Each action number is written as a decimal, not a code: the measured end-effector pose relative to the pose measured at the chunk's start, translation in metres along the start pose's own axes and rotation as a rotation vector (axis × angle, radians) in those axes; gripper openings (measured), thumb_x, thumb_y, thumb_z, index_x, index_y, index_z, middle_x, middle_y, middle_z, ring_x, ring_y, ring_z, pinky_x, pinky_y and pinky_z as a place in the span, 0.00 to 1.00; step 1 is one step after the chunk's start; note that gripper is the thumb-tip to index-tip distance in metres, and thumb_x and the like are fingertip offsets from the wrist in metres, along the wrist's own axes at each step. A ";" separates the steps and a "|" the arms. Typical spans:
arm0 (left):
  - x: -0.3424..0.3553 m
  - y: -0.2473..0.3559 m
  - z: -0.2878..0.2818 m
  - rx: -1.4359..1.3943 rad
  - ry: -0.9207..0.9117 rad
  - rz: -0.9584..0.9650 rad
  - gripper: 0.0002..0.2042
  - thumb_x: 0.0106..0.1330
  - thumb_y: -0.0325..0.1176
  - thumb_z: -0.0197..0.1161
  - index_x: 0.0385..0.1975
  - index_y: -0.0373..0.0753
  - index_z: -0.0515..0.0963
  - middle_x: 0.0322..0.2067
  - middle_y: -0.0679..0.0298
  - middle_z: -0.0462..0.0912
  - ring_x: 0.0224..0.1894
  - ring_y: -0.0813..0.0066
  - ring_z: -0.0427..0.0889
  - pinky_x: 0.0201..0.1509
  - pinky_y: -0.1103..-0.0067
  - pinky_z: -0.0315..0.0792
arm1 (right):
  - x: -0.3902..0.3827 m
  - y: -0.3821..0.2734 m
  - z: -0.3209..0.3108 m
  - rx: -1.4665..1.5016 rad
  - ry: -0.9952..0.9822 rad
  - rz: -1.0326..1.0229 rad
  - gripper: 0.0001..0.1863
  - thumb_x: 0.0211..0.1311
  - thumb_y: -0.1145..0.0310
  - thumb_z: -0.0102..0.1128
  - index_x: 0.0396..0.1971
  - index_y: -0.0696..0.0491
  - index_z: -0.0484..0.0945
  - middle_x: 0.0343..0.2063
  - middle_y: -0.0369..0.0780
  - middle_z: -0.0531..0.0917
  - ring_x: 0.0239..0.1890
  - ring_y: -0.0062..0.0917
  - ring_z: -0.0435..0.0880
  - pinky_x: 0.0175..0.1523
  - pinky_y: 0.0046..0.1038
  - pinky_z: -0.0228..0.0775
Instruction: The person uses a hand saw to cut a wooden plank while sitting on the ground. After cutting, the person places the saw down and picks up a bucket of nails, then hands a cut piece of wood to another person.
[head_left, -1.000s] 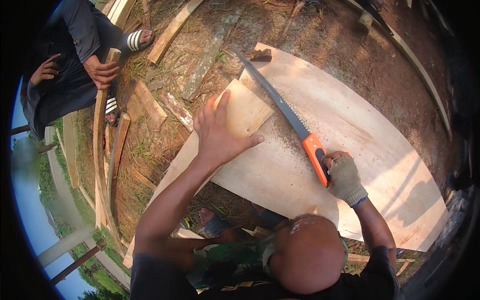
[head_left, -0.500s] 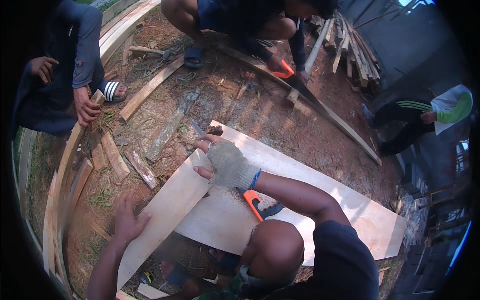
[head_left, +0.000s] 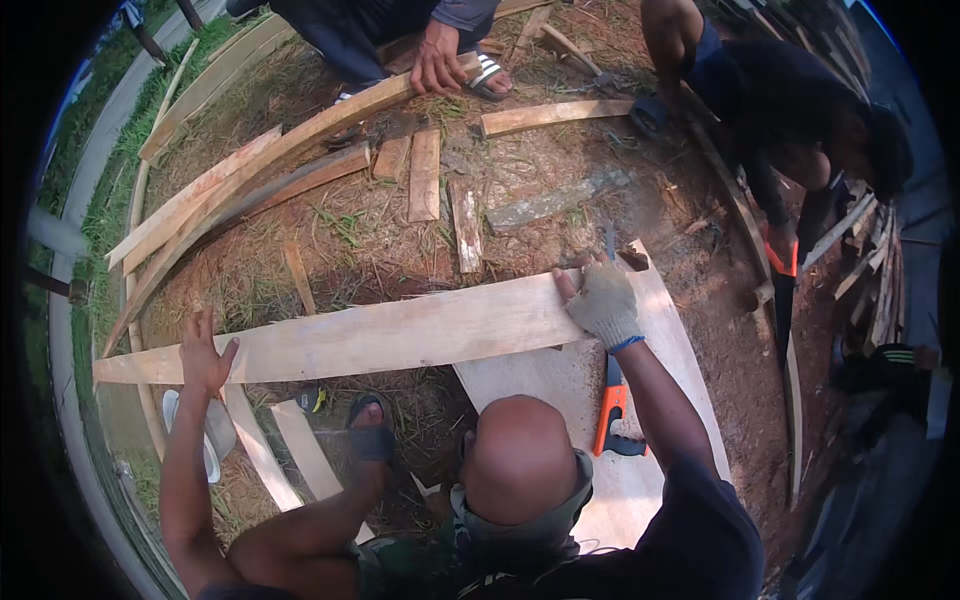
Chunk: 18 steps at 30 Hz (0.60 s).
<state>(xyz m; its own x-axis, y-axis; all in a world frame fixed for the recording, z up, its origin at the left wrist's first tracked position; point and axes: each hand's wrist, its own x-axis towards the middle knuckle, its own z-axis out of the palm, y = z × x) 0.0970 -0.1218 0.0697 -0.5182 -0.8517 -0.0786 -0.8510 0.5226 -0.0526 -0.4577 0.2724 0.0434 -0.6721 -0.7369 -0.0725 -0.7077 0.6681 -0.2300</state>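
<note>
A long pale plank (head_left: 400, 335) lies across in front of me. My left hand (head_left: 206, 358) is bare and rests on its left part, fingers stretched past the far edge and thumb apart. My right hand (head_left: 606, 303), in a grey knitted glove with a blue cuff, grips the plank's right end. That end overlaps a wide pale board (head_left: 672, 345) on the ground. A handsaw (head_left: 612, 418) with an orange and black handle lies on the board, close to my right wrist; the plank and glove cover part of its blade, and its tip shows beyond.
At the top, a person's hand (head_left: 438, 58) holds a long beam (head_left: 290, 145). Another person at right grips an orange-handled saw (head_left: 783, 262) over a long timber (head_left: 795, 420). Short wood offcuts (head_left: 425, 175) lie beyond the plank. My knee (head_left: 522, 455) is close to the board.
The view has turned to the left, so the plank now lies nearly crosswise. My left hand has shifted along the plank, farther from my right hand, which stays at the other end.
</note>
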 end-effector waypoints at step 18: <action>0.070 0.037 0.049 -0.386 -0.112 -0.201 0.36 0.69 0.66 0.57 0.69 0.49 0.78 0.73 0.50 0.70 0.78 0.50 0.63 0.81 0.45 0.50 | -0.004 0.011 0.024 -0.031 0.147 -0.053 0.27 0.81 0.52 0.51 0.54 0.65 0.81 0.44 0.57 0.86 0.50 0.50 0.85 0.56 0.44 0.74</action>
<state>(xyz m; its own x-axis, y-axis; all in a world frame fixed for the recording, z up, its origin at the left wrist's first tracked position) 0.0331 -0.1602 0.0131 -0.3448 -0.9142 -0.2130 -0.9145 0.2759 0.2960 -0.4578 0.2804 0.0182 -0.6568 -0.7495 0.0827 -0.7478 0.6333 -0.1993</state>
